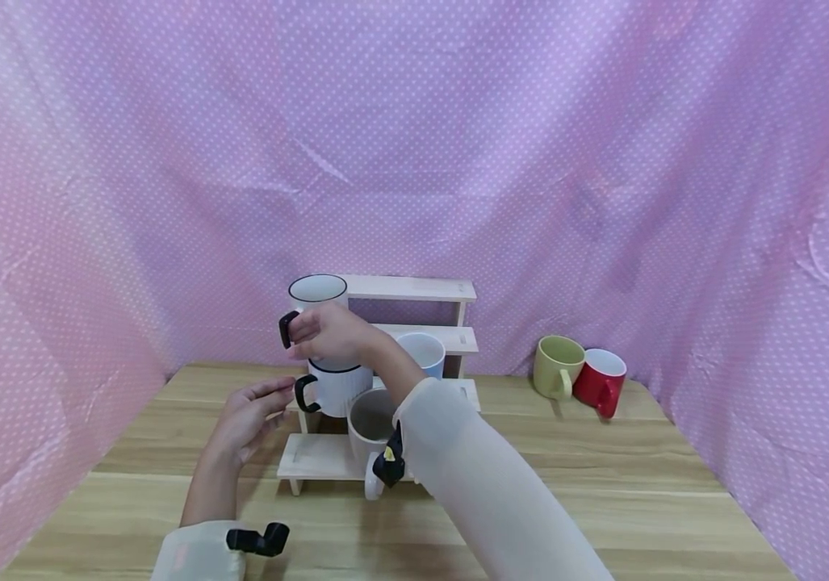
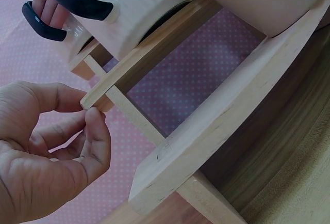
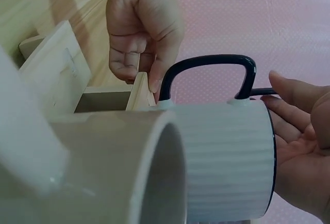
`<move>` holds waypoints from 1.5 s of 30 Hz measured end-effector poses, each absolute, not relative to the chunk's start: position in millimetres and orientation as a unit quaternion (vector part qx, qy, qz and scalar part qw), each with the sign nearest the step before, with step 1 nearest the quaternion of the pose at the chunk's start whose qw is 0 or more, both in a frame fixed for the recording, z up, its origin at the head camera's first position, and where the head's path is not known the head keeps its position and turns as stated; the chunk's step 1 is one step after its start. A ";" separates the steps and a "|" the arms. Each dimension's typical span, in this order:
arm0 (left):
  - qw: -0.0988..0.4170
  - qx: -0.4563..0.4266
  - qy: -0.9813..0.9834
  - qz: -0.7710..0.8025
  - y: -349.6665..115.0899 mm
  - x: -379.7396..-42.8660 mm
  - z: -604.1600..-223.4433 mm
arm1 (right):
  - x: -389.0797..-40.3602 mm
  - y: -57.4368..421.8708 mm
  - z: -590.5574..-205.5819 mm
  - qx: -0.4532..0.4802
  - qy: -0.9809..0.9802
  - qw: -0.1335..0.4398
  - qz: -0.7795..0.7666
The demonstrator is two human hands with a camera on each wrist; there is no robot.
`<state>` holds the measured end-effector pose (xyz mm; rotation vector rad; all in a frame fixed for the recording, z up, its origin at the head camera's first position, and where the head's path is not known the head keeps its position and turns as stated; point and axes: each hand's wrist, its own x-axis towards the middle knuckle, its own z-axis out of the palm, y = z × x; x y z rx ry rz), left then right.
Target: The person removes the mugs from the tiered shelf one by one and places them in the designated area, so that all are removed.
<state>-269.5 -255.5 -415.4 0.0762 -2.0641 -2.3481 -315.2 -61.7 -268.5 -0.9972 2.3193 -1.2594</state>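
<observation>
A wooden stepped rack (image 1: 320, 457) holds several mugs. My left hand (image 1: 247, 420) pinches the end of one of its boards between thumb and fingertips, as the left wrist view shows plainly. Just above, a ribbed white mug (image 1: 337, 394) with a black rim and black handle stands on that board. My right hand (image 1: 330, 332) reaches over it and holds the black handle of a second white mug (image 1: 320, 288) higher up; fingers show through that handle in the left wrist view. A pale mug (image 3: 103, 162) with a white handle stands on the lowest step, below the right forearm.
A light blue mug (image 1: 423, 352) sits on the rack, partly behind the right forearm. To the right on the wooden table (image 1: 567, 476) stand a green mug (image 1: 558, 369) and a red mug (image 1: 600, 381). A pink dotted cloth (image 1: 414, 161) hangs behind.
</observation>
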 end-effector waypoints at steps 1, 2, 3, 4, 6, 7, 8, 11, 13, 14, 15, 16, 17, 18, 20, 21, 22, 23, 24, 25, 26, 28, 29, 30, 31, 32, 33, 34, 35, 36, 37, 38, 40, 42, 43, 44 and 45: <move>0.007 0.024 -0.660 -0.751 -255.5 -269.3 -415.4 | -315.9 -61.3 -268.4 -0.348 0.807 0.170 -0.445; 0.007 0.023 -0.660 -0.751 -255.4 -269.1 -415.4 | -316.7 -61.0 -268.4 -0.345 0.804 0.179 -0.449; 0.007 0.023 -0.659 -0.751 -255.4 -269.0 -415.3 | -317.4 -60.8 -268.4 -0.342 0.802 0.187 -0.453; 0.007 0.023 -0.659 -0.752 -255.4 -268.8 -415.2 | -318.0 -60.6 -268.3 -0.339 0.799 0.195 -0.457; 0.008 0.023 -0.657 -0.753 -255.6 -268.6 -414.9 | -319.0 -60.8 -268.4 -0.330 0.794 0.206 -0.467; 0.008 0.023 -0.657 -0.754 -255.7 -268.5 -414.8 | -319.4 -61.1 -268.5 -0.325 0.792 0.211 -0.472; 0.009 0.022 -0.657 -0.754 -255.8 -268.5 -414.6 | -319.7 -61.3 -268.8 -0.319 0.789 0.216 -0.478; 0.008 0.021 -0.657 -0.753 -255.9 -268.5 -414.3 | -320.3 -62.5 -269.7 -0.300 0.785 0.223 -0.494; 0.007 0.020 -0.659 -0.752 -255.8 -268.3 -414.1 | -319.9 -63.1 -269.9 -0.290 0.783 0.225 -0.503; 0.007 0.019 -0.659 -0.752 -255.8 -268.3 -414.2 | -319.6 -63.5 -270.0 -0.285 0.783 0.223 -0.505; 0.007 0.019 -0.658 -0.752 -255.7 -268.4 -414.2 | -319.1 -63.9 -269.8 -0.281 0.784 0.221 -0.508; 0.008 0.018 -0.658 -0.752 -255.7 -268.4 -414.1 | -318.3 -64.3 -269.6 -0.276 0.784 0.219 -0.511; 0.010 0.019 -0.658 -0.752 -255.6 -268.3 -414.0 | -317.6 -65.0 -269.4 -0.272 0.783 0.215 -0.515; 0.011 0.019 -0.658 -0.752 -255.6 -268.4 -413.9 | -317.0 -65.8 -269.3 -0.268 0.781 0.212 -0.522; 0.012 0.019 -0.658 -0.753 -255.6 -268.6 -413.7 | -316.1 -67.6 -269.5 -0.259 0.776 0.203 -0.538; 0.012 0.019 -0.659 -0.752 -255.5 -268.5 -413.6 | -315.9 -68.5 -270.0 -0.254 0.772 0.199 -0.548; 0.013 0.020 -0.660 -0.751 -255.5 -268.5 -413.6 | -315.7 -69.6 -270.6 -0.250 0.768 0.193 -0.557; 0.013 0.020 -0.659 -0.751 -255.5 -268.4 -413.8 | -315.2 -70.7 -271.2 -0.245 0.766 0.188 -0.564; 0.013 0.020 -0.660 -0.751 -255.4 -268.2 -414.0 | -314.7 -71.5 -271.7 -0.240 0.764 0.183 -0.571; 0.013 0.019 -0.660 -0.751 -255.3 -267.9 -414.2 | -314.1 -72.0 -272.3 -0.233 0.763 0.177 -0.576; 0.013 0.019 -0.659 -0.752 -255.1 -267.7 -414.5 | -313.3 -72.5 -273.1 -0.227 0.763 0.171 -0.580; 0.014 0.020 -0.658 -0.752 -254.7 -267.4 -415.1 | -312.3 -73.6 -274.7 -0.216 0.762 0.161 -0.589; 0.014 0.019 -0.658 -0.753 -254.5 -267.3 -415.3 | -311.7 -73.8 -275.5 -0.211 0.760 0.157 -0.594; 0.014 0.019 -0.659 -0.752 -254.2 -267.4 -415.5 | -311.6 -74.1 -276.4 -0.209 0.757 0.154 -0.599; 0.014 0.019 -0.659 -0.752 -254.0 -267.5 -415.6 | -311.4 -74.4 -277.2 -0.206 0.755 0.151 -0.604; 0.015 0.021 -0.658 -0.752 -253.8 -267.6 -415.8 | -311.4 -74.6 -278.0 -0.205 0.750 0.150 -0.610; 0.015 0.021 -0.658 -0.752 -253.9 -267.9 -416.1 | -311.3 -74.8 -278.4 -0.205 0.745 0.150 -0.617; 0.014 0.019 -0.658 -0.752 -253.9 -268.0 -416.0 | -311.1 -74.9 -278.7 -0.204 0.740 0.151 -0.623; 0.014 0.020 -0.658 -0.753 -253.9 -268.0 -416.2 | -311.0 -75.0 -278.9 -0.204 0.733 0.154 -0.631; 0.015 0.021 -0.657 -0.754 -253.8 -268.1 -416.2 | -310.8 -75.3 -279.0 -0.203 0.726 0.157 -0.638; 0.015 0.021 -0.656 -0.754 -253.6 -267.9 -416.1 | -310.6 -75.6 -279.1 -0.200 0.717 0.161 -0.647; 0.015 0.021 -0.655 -0.755 -253.7 -267.9 -416.1 | -310.2 -75.8 -279.1 -0.198 0.708 0.165 -0.657; 0.014 0.020 -0.655 -0.756 -253.7 -267.8 -415.9 | -309.7 -76.7 -279.1 -0.189 0.694 0.172 -0.673; 0.014 0.021 -0.654 -0.756 -253.6 -267.9 -416.0 | -309.0 -77.7 -279.1 -0.179 0.681 0.175 -0.688; 0.013 0.019 -0.654 -0.756 -253.9 -268.0 -416.1 | -308.7 -78.3 -279.1 -0.174 0.676 0.175 -0.695; 0.013 0.019 -0.655 -0.755 -254.2 -268.1 -416.2 | -308.3 -78.6 -279.0 -0.171 0.671 0.174 -0.700; 0.011 0.018 -0.655 -0.755 -254.4 -268.0 -416.1 | -308.2 -79.2 -279.2 -0.167 0.666 0.174 -0.706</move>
